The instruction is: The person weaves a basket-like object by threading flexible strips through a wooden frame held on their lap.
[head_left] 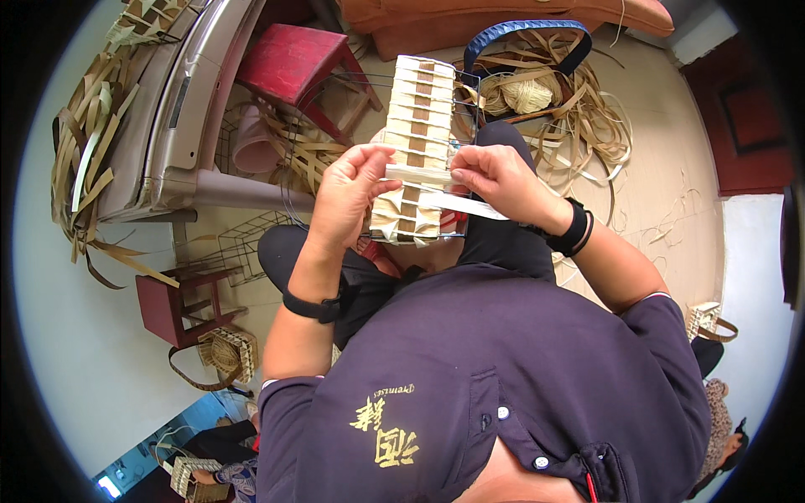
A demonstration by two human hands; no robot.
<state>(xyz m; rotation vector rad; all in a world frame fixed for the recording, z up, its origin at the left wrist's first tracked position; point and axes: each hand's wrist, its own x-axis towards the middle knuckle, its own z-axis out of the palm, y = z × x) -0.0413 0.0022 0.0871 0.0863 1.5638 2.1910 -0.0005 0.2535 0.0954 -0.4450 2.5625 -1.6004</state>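
Between my knees stands a wire-frame basket [423, 109], its upper side partly woven with cream and brown flat strips. A pale flat strip [418, 173] is stretched across it from hand to hand. My left hand [354, 183] pinches one end between thumb and fingers at the basket's left edge. At the right edge, my right hand [501, 183] is closed on the other end. A loose white tail of strip [470, 205] hangs out below the right hand. Folded strip ends bunch at the basket's near end, and my hands cover part of its sides.
A red stool [293, 63] stands at the far left, near a table [189, 101] with strips hanging off it. Coiled strips [579, 126] and a blue handle [524, 33] lie at the far right. A small stool [180, 310] and handled basket [231, 352] are left. Other people work behind.
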